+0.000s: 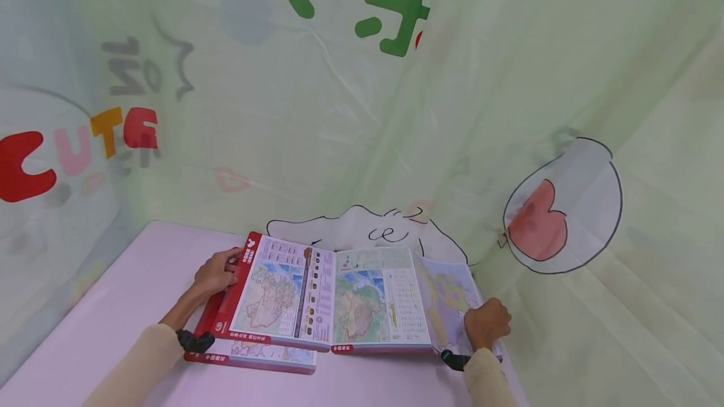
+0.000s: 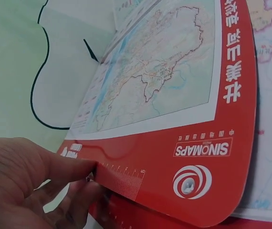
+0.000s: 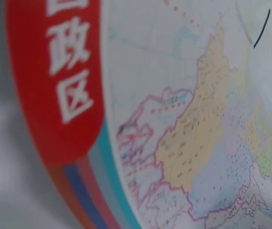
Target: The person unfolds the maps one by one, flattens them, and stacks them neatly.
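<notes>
A fold-out laminated map (image 1: 373, 306) with a red left border is spread open on the table, its panels printed with coloured maps. My left hand (image 1: 216, 274) pinches its red edge between thumb and fingers; in the left wrist view the thumb (image 2: 78, 169) lies on top, beside a printed ruler scale. At the far right, my right hand (image 1: 488, 322) has its fingers curled at the outer edge of the purple and yellow panel (image 1: 449, 294). The right wrist view shows that panel close up, with barely a fingertip at its border. A second red-edged map (image 1: 271, 357) lies partly underneath.
The pink table (image 1: 113, 306) extends to the left and front of the maps. A pale green curtain (image 1: 351, 130) with printed letters and drawings hangs right behind the table and along the right side. Black straps (image 1: 195, 340) sit on both wrists.
</notes>
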Motion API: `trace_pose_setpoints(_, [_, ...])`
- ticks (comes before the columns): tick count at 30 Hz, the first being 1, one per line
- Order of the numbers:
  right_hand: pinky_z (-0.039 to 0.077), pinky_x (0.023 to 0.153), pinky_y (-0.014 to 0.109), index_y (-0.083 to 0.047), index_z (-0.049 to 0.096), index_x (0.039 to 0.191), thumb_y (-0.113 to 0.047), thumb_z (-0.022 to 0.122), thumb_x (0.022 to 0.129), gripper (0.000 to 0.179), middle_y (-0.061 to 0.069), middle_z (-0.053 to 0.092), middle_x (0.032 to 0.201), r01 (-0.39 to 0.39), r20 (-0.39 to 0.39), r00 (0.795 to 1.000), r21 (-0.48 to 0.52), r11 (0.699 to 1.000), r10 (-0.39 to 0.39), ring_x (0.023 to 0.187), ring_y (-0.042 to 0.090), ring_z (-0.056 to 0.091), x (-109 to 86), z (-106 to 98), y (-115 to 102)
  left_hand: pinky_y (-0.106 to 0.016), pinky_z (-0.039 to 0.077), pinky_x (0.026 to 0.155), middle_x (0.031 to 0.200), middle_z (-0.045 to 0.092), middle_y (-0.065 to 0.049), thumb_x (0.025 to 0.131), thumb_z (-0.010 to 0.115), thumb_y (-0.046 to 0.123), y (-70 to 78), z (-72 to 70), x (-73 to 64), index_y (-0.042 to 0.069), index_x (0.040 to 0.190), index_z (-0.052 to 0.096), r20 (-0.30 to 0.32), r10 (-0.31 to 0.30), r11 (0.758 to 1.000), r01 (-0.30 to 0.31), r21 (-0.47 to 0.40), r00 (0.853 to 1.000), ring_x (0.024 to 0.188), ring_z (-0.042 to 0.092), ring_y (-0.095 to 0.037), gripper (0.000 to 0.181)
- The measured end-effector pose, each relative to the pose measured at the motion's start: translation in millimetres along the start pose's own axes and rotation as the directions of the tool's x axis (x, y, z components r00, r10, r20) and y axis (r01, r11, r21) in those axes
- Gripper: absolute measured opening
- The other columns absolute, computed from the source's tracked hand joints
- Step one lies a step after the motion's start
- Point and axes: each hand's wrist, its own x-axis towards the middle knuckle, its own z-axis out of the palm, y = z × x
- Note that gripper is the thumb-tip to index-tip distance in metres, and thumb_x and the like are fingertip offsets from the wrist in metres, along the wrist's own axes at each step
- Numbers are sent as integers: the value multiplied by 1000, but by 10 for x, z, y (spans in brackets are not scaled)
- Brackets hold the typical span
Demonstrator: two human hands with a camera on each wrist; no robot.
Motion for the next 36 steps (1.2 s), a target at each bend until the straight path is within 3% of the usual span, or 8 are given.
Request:
trace_pose_setpoints(5, [51,83,73,21,63,105,-1,55,84,31,45,66,108,3,30,1000,-55,998,-1,103,61,63,88,65,19,-36,65,68,132,64,-31,87,76,3,16,-27,-16,-2,165,41,-10,-12,1000,13,26,1000,98,70,-35,85])
trace_pose_setpoints(11, [54,77,69,20,63,98,1,59,78,28,42,68,99,32,43,999,-122,992,-27,93,58,66,128,67,38,-39,66,68,132,64,-33,85,76,3,68,-50,-50,-4,163,42,-25,-16,998,18,56,1000,99,69,-37,85])
trace_pose_setpoints(16, [57,79,66,20,61,103,0,62,79,31,41,68,101,-13,92,995,-177,984,29,94,54,66,104,80,109,-44,64,76,135,63,-34,85,76,3,81,-57,-55,-6,162,42,-32,-5,995,8,95,999,104,68,-39,84])
trace_pose_setpoints(20, [57,82,65,19,59,108,-1,62,79,35,41,68,108,-74,117,988,-209,975,100,101,55,66,121,162,266,-48,63,81,140,61,-34,85,76,5,-6,-27,-8,-7,162,41,-31,25,990,-20,137,999,108,67,-41,85])
trace_pose_setpoints(23, [57,78,64,19,59,107,-1,61,80,34,40,69,107,-111,128,982,-202,973,139,100,55,67,161,257,419,-50,64,83,143,60,-34,86,76,6,-47,6,12,-6,163,41,-37,17,989,-11,150,999,110,67,-40,86])
trace_pose_setpoints(28, [56,72,61,17,61,100,-1,58,84,24,39,70,102,-161,131,974,-168,973,184,96,54,67,161,264,486,-54,62,87,144,61,-34,87,77,7,86,29,-59,-7,161,43,-68,10,982,3,191,998,112,68,-42,83])
trace_pose_setpoints(31, [54,69,60,16,63,99,0,56,85,22,38,70,102,-166,115,977,-127,978,181,95,55,67,142,247,459,-59,61,92,147,60,-33,88,78,8,77,39,-31,-6,161,43,-95,22,972,1,235,995,116,68,-44,82])
trace_pose_setpoints(36, [51,68,57,15,65,104,1,58,86,24,37,70,105,-160,103,980,-118,980,172,95,54,65,183,384,508,-63,60,96,146,59,-34,86,79,10,48,10,-6,-8,160,43,-118,20,960,15,281,993,121,66,-49,85])
